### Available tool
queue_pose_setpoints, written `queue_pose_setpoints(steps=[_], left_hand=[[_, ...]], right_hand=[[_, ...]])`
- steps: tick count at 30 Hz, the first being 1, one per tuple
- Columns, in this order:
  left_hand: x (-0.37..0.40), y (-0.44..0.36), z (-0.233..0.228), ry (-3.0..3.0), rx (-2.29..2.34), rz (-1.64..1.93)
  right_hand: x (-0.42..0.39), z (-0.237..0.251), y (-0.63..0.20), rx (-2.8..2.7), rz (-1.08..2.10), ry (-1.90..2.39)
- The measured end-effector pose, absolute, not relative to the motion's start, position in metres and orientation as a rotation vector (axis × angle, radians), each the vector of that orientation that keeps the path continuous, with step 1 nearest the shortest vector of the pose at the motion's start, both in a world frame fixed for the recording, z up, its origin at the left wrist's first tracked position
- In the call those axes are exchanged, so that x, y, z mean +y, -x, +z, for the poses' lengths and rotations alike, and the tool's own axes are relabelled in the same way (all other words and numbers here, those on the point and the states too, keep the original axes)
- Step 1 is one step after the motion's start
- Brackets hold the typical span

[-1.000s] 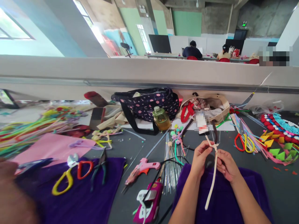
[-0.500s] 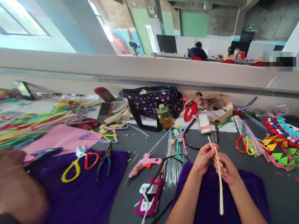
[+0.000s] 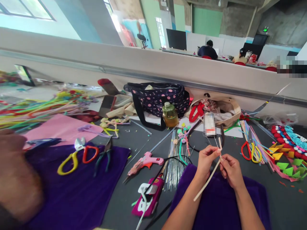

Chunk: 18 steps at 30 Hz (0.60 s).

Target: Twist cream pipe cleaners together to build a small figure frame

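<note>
My left hand [image 3: 208, 162] and my right hand [image 3: 230, 168] meet above a purple cloth [image 3: 220, 209]. Between them is a cream pipe cleaner [image 3: 206, 184], bent near its upper end. The left thumb and fingers pinch it just under the short upright tip. Right below that spot, my right hand's fingertips close on it too. Its long free end slants down and left across my left forearm. Thin clear sticks [image 3: 176, 164] lie left of my hands, and scissors [image 3: 251, 151] with red and yellow handles rest to the right.
A pink glue gun [image 3: 146, 162] and a magenta power strip [image 3: 148, 198] with cords lie left of the cloth. Bags [image 3: 158, 99] and a bottle [image 3: 169, 115] stand at the back. Another person's blurred arm [image 3: 19, 179] is at far left, near pliers [image 3: 104, 156].
The pipe cleaner's long end has swung from pointing down to slanting down-left, and its upper part now shows a sharp bend. My hands stay closed on it. The view has shifted slightly.
</note>
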State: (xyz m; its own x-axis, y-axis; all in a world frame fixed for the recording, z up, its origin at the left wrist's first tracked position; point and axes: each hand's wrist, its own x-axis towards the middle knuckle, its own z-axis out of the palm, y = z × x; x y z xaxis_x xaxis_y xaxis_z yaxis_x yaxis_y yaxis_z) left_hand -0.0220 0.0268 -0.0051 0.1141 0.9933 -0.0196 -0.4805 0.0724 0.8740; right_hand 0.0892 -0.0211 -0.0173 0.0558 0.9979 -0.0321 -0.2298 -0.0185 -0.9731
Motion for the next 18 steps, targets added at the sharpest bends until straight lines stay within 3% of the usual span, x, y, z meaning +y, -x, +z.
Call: queue_pose_setpoints(steps=[4, 12, 18], left_hand=[[0.0270, 0.0210, -0.0073, -0.962, 0.886, 1.330], [0.0270, 0.0211, 0.0004, -0.842, 0.869, 1.400], [0.0287, 0.0221, -0.0040, -0.597, 0.591, 1.024]], right_hand=[[-0.0199, -0.0211, -0.0892, -1.049, 1.132, 1.187], [-0.0176, -0.0142, -0.0891, -0.624, 1.508, 0.829], [-0.0187, -0.0176, -0.0913, -0.550, 1.672, 0.718]])
